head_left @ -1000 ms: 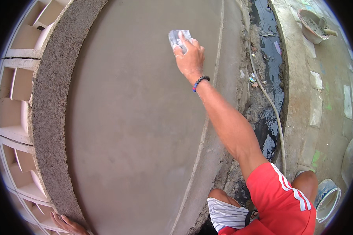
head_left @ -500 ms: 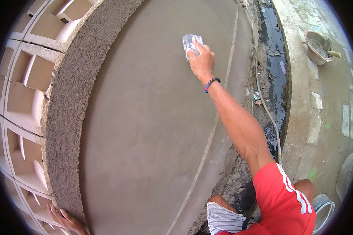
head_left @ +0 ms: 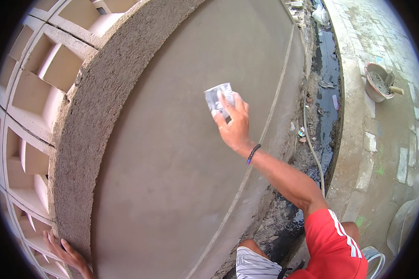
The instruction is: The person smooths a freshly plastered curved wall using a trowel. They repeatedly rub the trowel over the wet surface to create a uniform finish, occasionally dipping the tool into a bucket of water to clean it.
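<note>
My right hand (head_left: 233, 122) grips a small whitish-grey rectangular pad (head_left: 217, 99) against the smooth grey plastered surface (head_left: 172, 176), a little above the middle of the view. At the lower left, my left hand (head_left: 66, 255) rests with fingers apart on the edge of the rough cement band (head_left: 88, 116), beside the pale patterned breeze blocks (head_left: 37, 176). A thin pale line (head_left: 228, 214) runs along the right side of the plaster.
Right of the plaster runs a drain channel with dark water (head_left: 326, 130), a hose (head_left: 319, 162) and scraps of rubbish. On the paved path (head_left: 386, 139) stand a basin (head_left: 377, 86) with mortar and a handled tool, and a white bucket (head_left: 372, 260) at lower right.
My right hand with the pad has moved down the plastered surface, toward me. The view has shifted, showing more of the blocks at top left. My left hand still rests at lower left.
</note>
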`<state>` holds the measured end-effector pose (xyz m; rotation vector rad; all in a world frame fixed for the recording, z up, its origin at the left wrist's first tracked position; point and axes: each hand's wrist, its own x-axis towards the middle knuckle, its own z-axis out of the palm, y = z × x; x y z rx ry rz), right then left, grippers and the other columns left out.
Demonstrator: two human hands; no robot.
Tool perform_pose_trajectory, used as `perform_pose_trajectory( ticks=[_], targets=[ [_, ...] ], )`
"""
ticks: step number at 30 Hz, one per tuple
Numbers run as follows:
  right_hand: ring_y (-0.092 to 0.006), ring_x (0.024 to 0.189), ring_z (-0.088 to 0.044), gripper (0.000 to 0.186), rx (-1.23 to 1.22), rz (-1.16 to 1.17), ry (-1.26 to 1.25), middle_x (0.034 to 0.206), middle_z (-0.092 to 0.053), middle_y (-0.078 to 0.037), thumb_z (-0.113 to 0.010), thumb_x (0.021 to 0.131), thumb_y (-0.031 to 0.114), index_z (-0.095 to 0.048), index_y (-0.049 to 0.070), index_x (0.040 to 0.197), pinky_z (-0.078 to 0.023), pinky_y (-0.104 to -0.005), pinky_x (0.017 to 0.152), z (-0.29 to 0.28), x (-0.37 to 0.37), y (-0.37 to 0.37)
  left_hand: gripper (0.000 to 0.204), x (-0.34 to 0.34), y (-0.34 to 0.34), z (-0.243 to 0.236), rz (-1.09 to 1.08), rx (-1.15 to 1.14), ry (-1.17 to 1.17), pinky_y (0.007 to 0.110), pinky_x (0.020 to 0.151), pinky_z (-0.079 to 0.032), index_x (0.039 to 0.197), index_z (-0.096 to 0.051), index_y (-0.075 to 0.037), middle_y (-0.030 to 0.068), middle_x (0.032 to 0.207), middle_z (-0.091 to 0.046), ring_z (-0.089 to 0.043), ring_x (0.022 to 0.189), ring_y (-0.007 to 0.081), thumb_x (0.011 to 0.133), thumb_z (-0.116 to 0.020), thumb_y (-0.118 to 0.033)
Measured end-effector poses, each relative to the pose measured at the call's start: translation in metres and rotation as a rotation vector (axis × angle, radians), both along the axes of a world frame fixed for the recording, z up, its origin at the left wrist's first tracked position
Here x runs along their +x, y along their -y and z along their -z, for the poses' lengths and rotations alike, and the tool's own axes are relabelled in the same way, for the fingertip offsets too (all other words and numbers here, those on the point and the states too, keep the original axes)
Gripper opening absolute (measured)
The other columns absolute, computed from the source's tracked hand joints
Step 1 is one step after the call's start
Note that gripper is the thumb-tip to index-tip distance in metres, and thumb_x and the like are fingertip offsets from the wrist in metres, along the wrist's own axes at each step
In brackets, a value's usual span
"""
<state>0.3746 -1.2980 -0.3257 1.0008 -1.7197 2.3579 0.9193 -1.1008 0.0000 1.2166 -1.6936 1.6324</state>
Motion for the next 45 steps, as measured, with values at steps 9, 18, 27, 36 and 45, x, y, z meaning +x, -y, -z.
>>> perform_pose_trajectory(
  ticks=[9, 18, 27, 36, 45],
  targets=[
    [-0.0296, 0.121, -0.052, 0.052, 0.132, -0.037, 0.333, 0.128, -0.058, -0.019, -0.066, 0.085, 0.025, -0.056, 0.011, 0.134, -0.041, -0.0390, 0.102, 0.017, -0.097, 0.030, 0.049, -0.012, 0.006, 0.003, 0.010, -0.017, 0.001, 0.049, 0.112, -0.025, 0.132, -0.052, -0.002, 0.0186, 0.143, -0.043, -0.037, 0.135, 0.0357, 0.098, -0.038, -0.035],
    [-0.0321, 0.122, -0.046, 0.049, 0.019, -0.042, 0.227, 0.131, -0.051, -0.022, -0.062, 0.089, 0.023, -0.054, 0.016, 0.137, -0.038, -0.0436, 0.103, -0.036, -0.115, 0.031, 0.048, 0.001, 0.005, 0.000, 0.017, -0.003, 0.011, 0.048, 0.113, -0.025, 0.131, -0.054, -0.002, 0.0181, 0.142, -0.045, -0.038, 0.134, 0.0354, 0.098, -0.038, -0.034],
    [-0.0391, 0.124, -0.042, 0.054, -0.162, 0.007, -0.379, 0.136, -0.045, -0.025, -0.068, 0.083, 0.019, -0.055, 0.015, 0.136, -0.036, -0.0467, 0.104, -0.021, 0.022, -0.021, 0.048, 0.006, -0.004, -0.009, 0.003, -0.023, 0.049, 0.048, 0.112, -0.026, 0.132, -0.053, -0.001, 0.0185, 0.142, -0.046, -0.040, 0.133, 0.0362, 0.098, -0.039, -0.032],
    [-0.0403, 0.119, -0.043, 0.053, -0.014, -0.067, -0.121, 0.135, -0.044, -0.025, -0.066, 0.084, 0.017, -0.055, 0.013, 0.135, -0.036, -0.0460, 0.104, 0.036, 0.067, -0.052, 0.047, 0.001, -0.007, -0.005, -0.004, -0.017, 0.018, 0.048, 0.112, -0.026, 0.132, -0.053, -0.003, 0.0177, 0.142, -0.046, -0.039, 0.133, 0.0356, 0.098, -0.039, -0.033],
    [-0.0412, 0.124, -0.041, 0.054, 0.126, -0.050, 0.131, 0.138, -0.043, -0.025, -0.066, 0.085, 0.016, -0.053, 0.012, 0.137, -0.034, -0.0463, 0.106, 0.076, 0.076, -0.036, 0.050, -0.012, 0.001, 0.002, 0.012, -0.004, -0.012, 0.048, 0.112, -0.026, 0.133, -0.053, -0.004, 0.0161, 0.143, -0.045, -0.038, 0.135, 0.0345, 0.098, -0.040, -0.037]
  ],
)
